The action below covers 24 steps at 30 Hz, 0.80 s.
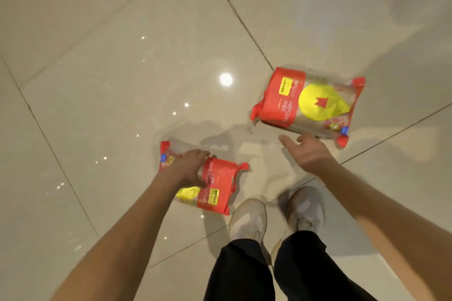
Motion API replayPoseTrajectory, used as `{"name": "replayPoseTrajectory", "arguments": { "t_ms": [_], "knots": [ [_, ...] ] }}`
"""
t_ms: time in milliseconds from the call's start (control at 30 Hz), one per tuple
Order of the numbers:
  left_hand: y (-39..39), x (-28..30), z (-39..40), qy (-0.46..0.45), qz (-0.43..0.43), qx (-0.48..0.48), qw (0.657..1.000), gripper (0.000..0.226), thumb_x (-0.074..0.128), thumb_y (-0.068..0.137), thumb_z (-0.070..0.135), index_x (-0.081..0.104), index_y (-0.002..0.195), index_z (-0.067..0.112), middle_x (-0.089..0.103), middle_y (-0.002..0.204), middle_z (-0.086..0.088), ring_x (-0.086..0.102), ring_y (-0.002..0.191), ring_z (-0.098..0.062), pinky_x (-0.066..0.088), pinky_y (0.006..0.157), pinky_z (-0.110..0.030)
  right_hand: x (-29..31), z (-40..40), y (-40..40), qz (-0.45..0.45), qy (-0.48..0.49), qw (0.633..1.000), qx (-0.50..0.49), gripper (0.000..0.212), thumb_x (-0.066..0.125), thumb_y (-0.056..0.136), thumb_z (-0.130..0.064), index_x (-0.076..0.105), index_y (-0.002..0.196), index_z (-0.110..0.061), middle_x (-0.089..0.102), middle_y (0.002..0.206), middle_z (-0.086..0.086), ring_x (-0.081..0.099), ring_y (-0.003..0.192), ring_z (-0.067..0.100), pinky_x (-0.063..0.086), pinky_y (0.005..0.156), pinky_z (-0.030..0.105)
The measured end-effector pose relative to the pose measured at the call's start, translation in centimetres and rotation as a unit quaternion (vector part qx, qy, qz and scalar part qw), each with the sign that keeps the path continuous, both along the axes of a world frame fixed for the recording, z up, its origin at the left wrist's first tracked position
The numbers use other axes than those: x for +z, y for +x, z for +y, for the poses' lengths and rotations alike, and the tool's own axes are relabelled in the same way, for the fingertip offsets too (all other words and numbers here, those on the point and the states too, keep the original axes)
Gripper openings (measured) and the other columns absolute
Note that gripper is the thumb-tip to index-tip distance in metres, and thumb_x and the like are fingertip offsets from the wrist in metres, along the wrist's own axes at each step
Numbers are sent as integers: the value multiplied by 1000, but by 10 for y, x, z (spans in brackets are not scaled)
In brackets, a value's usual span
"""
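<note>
- The red and yellow plastic pack of clear stacked cups on the left [217, 188] has its long axis running from the upper left of the view to the lower right; its clear end points up-left and its red end, with a red tab, points towards the shoes
- The second red and yellow plastic pack of clear cups [305, 102] has its long axis roughly across the view, dipping a little to the right; its red end is on the left and its yellow patch and clear end are on the right; its outline is blurred
- The left pack sits under the left hand [188, 166]; the right pack is just beyond the fingertips of the right hand [310, 154]; the two packs are well apart
- The left hand grips its pack across the middle, fingers curled over the far edge; the right hand is spread and holds nothing, thumb stretched leftward; whether a fingertip touches the pack's near edge cannot be told
- Around them is the glossy beige tiled floor [122, 80] with dark grout lines; near the left pack stand two pale trainers [248, 220] below black trouser legs [244, 271]
</note>
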State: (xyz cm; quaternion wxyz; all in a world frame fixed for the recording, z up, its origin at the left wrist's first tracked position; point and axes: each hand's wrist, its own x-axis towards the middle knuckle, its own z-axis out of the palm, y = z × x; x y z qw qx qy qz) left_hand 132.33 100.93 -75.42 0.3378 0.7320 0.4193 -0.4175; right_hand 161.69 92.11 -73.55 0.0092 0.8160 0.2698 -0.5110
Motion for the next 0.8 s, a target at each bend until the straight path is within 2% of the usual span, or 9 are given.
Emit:
{"name": "replayPoseTrajectory", "arguments": {
  "t_ms": [100, 167, 233, 300, 400, 467, 567, 667, 800],
  "knots": [
    [-8, -35, 2, 12, 8, -74, 997, 97, 84, 67, 49, 35, 150, 34, 43, 149, 0, 37, 141, -25, 24, 115, -46, -36, -1, -4, 108, -3, 978, -180, 71, 49, 90, -70, 68, 114, -6, 61, 102, 16, 60, 77, 21, 45, 69, 30],
    [-11, -44, 11, 12, 9, -102, 995, 96, 82, 63, 60, 39, 145, 39, 50, 140, 4, 44, 134, -24, 23, 115, -47, -53, 4, -7, 161, 2, 921, -354, 61, 54, 80, -79, 62, 87, -19, 57, 83, 9, 44, 52, 11, 34, 53, 23],
    [-15, -46, 21, -9, 7, -77, 997, 97, 81, 60, 67, 41, 144, 37, 55, 134, 2, 50, 127, -25, 29, 112, -47, -65, 16, -9, 227, 11, 840, -492, 60, 53, 70, -88, 46, 76, -29, 55, 53, -2, 44, 38, 5, 37, 46, 16],
    [-20, -46, 31, -30, -17, 13, 999, 105, 78, 52, 77, 46, 142, 33, 58, 127, -1, 55, 119, -27, 42, 106, -45, -73, 33, -9, 261, 28, 770, -581, 61, 53, 68, -90, 53, 89, -32, 61, 56, -3, 58, 49, 2, 50, 55, 17],
    [-32, -41, 38, -48, -98, 245, 963, 91, 86, 53, 69, 57, 127, 26, 66, 118, 3, 64, 109, -19, 53, 97, -44, -83, 57, -5, 230, 38, 719, -655, 89, 68, 65, -82, 54, 132, -25, 67, 118, -5, 65, 102, 10, 46, 94, 26],
    [-33, -36, 35, -42, -128, 385, 913, 67, 94, 64, 41, 60, 119, 22, 72, 112, 4, 70, 102, -14, 58, 90, -36, -86, 66, -3, 198, 62, 700, -684, 89, 78, 59, -75, 56, 129, -26, 71, 117, -8, 68, 104, 12, 51, 88, 28],
    [-24, -26, 20, -39, -145, 510, 847, 60, 91, 70, 35, 59, 119, 22, 74, 109, 2, 74, 95, -14, 61, 83, -34, -103, 65, 6, 170, 126, 658, -723, 106, 94, 34, -65, 60, 126, -24, 78, 105, -2, 77, 87, 18, 63, 75, 40],
    [-12, -12, 3, -37, -165, 608, 776, 63, 87, 71, 38, 56, 123, 21, 74, 111, -2, 76, 93, -19, 63, 81, -41, -89, 57, 13, 125, 126, 656, -734, 115, 97, 21, -58, 57, 123, -21, 74, 108, 4, 76, 84, 27, 60, 69, 57],
    [3, 29, -3, -1, -179, 664, 726, 60, 82, 73, 47, 56, 121, 22, 75, 109, -4, 77, 89, -22, 63, 79, -45, -19, 34, 22, 22, 126, 754, -645, 86, 93, 56, -44, 53, 123, -7, 66, 104, 4, 71, 86, 21, 52, 51, 21]
  ]
}}
